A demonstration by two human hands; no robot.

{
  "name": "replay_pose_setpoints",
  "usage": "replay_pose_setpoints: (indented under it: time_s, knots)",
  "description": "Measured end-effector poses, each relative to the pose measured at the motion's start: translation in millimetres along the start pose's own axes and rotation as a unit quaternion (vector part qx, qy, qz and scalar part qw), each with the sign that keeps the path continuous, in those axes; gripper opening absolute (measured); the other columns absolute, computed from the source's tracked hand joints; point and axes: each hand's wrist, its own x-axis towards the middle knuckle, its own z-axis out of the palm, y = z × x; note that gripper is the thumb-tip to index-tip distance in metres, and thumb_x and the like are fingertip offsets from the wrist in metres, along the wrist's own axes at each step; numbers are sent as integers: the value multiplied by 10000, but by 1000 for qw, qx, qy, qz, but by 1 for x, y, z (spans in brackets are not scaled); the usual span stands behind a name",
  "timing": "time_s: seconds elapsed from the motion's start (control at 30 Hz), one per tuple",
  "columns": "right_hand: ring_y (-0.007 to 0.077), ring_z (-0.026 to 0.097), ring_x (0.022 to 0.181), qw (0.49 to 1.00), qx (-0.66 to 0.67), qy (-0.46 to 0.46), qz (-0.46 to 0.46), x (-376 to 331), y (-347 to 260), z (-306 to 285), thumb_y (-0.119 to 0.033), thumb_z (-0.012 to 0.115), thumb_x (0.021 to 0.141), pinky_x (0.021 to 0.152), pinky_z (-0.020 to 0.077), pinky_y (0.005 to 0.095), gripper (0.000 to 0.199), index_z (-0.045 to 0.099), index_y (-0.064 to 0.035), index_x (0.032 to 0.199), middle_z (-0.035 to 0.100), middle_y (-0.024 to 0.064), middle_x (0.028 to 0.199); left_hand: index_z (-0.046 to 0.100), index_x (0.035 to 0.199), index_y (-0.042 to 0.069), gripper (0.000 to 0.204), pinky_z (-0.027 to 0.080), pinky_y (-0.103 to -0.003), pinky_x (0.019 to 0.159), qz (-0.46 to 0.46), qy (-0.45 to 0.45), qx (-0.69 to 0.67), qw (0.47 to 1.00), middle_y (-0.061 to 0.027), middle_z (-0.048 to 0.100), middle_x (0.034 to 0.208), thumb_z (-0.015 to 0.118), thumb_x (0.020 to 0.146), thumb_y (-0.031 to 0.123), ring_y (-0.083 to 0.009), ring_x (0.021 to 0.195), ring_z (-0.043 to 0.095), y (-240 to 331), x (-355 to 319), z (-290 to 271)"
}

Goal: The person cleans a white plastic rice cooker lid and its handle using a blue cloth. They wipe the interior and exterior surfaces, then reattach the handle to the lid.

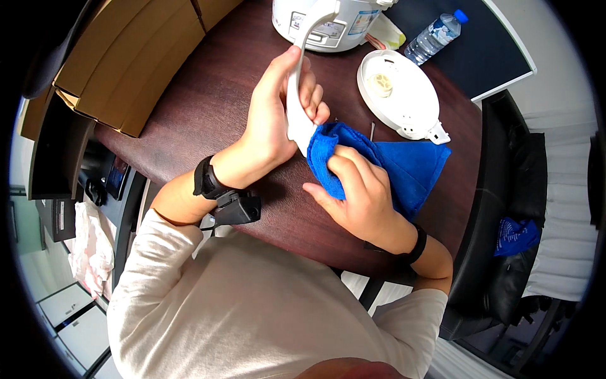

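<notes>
My left hand (268, 117) is closed around a long, curved white plastic handle (294, 101), with the thumb running up along it. The handle's upper end overlaps a white rice cooker (315, 41) in view; whether the two are joined, I cannot tell. A blue cloth (413, 167) wraps the handle's lower end and hides it. Gripping that cloth is my right hand (363, 196), its fingers pressed into the folds and its thumb toward me. Beyond the cloth, an oval white lid (416, 95) with a hinge piece lies on the table, with a small round cream-coloured part (380, 84) on it.
The dark red-brown table (189, 120) carries large cardboard boxes (126, 57) at the far left. A water bottle (435, 38) with a blue cap lies at the far right near a dark panel (476, 47). Right of the table stands a black sofa (483, 215) holding a blue bag (517, 237).
</notes>
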Motion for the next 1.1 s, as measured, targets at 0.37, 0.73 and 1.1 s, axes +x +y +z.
replay_pose_setpoints:
  time_s: [0.37, 0.73, 1.1]
  knots:
    - [319, 606, 738, 994, 73, -57, 64, -4, 18, -31, 33, 664, 689, 628, 485, 353, 243, 518, -9, 878, 575, 160, 831, 475, 834, 72, 318, 331, -243, 457, 10, 47, -60, 997, 14, 329, 545, 501, 934, 373, -100, 497, 338, 13, 3, -9]
    - [162, 517, 723, 920, 328, -11, 214, -8, 20, -12, -198, 463, 959, 666, 422, 264, 232, 555, 11, 922, 542, 94, 855, 439, 837, 88, 330, 365, -291, 592, 48, 94, -66, 992, 2, 340, 630, 443, 968, 391, -125, 594, 353, 4, 4, -5]
    - [162, 574, 721, 940, 254, 61, 217, -1, 14, 1, -13, 638, 803, 613, 460, 257, 130, 533, -2, 878, 554, 101, 875, 424, 845, 100, 340, 391, -309, 591, 25, 109, -77, 991, -3, 347, 633, 420, 973, 415, -133, 600, 379, -3, -2, 0]
